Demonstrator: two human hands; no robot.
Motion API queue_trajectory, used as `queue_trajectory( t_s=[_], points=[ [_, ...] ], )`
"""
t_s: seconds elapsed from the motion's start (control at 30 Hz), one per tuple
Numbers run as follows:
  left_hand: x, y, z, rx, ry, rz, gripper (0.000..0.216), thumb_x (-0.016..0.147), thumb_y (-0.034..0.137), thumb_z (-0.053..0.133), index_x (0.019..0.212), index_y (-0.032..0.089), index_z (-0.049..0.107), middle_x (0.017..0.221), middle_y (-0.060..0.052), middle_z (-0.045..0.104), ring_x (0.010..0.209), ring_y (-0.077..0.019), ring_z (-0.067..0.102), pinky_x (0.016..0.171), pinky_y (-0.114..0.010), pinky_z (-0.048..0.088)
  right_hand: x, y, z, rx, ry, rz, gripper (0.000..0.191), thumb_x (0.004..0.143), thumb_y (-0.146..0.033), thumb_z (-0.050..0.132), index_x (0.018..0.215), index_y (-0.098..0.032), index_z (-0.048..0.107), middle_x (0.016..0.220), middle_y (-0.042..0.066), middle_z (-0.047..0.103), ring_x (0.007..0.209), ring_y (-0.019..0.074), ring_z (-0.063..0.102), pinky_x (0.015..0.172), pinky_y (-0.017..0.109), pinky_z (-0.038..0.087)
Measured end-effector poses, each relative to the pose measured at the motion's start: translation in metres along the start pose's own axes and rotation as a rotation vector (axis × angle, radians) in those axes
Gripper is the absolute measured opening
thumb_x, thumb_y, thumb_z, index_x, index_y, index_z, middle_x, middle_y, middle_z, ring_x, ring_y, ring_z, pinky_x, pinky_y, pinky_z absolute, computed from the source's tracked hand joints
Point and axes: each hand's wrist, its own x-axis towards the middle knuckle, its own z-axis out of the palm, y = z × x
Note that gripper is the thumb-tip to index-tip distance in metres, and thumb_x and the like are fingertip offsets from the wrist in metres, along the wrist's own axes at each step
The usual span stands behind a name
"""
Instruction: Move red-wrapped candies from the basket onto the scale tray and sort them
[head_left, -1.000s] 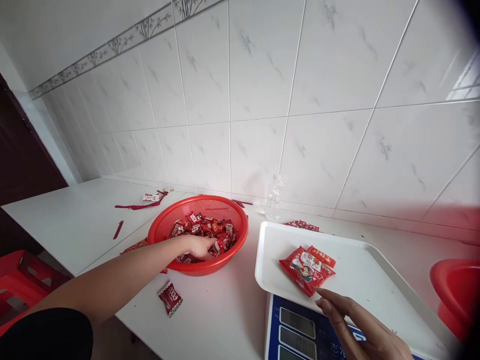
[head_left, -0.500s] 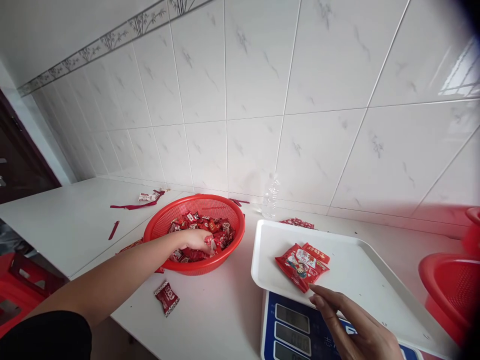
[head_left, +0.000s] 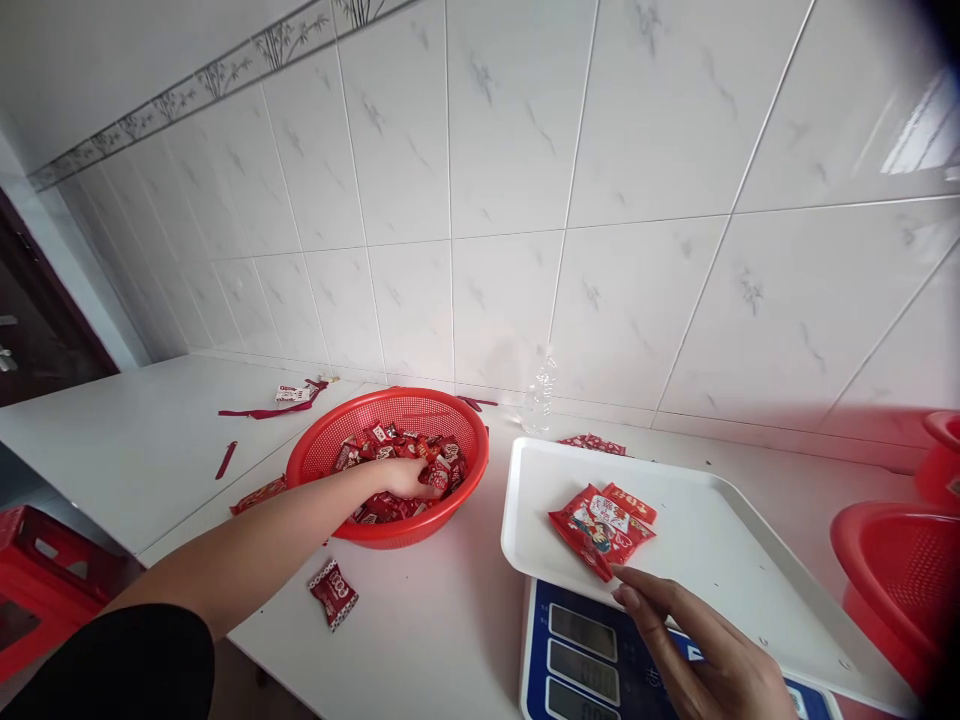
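My left hand (head_left: pixel 405 478) reaches into a red plastic basket (head_left: pixel 315 435) full of small red wrapped candies (head_left: pixel 382 505). Its fingers are closed around a wrapped candy (head_left: pixel 439 472) at the basket's right side; the fingertips are partly hidden. On the white tray (head_left: pixel 705 530) of a blue scale (head_left: pixel 536 640) lies a red printed candy bag (head_left: pixel 592 530), with another red packet (head_left: pixel 634 502) behind it. My right hand (head_left: pixel 697 640) is over the tray's front edge, with thumb and index finger pinched at the near corner of the bag.
A single wrapped candy (head_left: pixel 332 593) lies in front of the basket. Behind the tray stands a clear plastic bottle (head_left: pixel 540 395). Red strips (head_left: pixel 262 412) and a small card (head_left: pixel 292 394) lie at the left. Another red basket (head_left: pixel 892 560) is at the right; a red stool (head_left: pixel 52 580) stands below.
My left hand has shifted slightly to the right within the basket, and its fingers now close around a candy there. My right hand stays at the bag's corner.
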Motion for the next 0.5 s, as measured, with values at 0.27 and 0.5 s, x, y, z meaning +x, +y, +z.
queue_trajectory(
  t_s=[0.27,0.5],
  points=[
    [0.009,0.002,0.0,-0.064,0.029,0.051,0.029,0.093,0.036,0.057,0.113,0.016,0.061,0.115,-0.007,0.063,0.098,-0.022,0.063,0.084,-0.042,0.053,-0.005,0.002,0.004,0.033,0.039,0.048,0.024,0.091,-0.041,0.055,0.094,-0.023,0.07,0.082,0.002,0.075,0.063,0.0144,0.07,0.052,0.017,0.055],
    [0.002,-0.003,-0.023,-0.336,0.218,0.093,0.031,0.092,0.034,0.059,0.118,0.015,0.059,0.117,-0.008,0.062,0.098,-0.0224,0.063,0.082,-0.041,0.055,-0.002,0.003,0.0,0.021,0.023,0.023,0.018,0.091,-0.034,0.055,0.097,-0.025,0.069,0.082,0.002,0.075,0.064,0.0142,0.07,0.049,0.015,0.053]
  ],
)
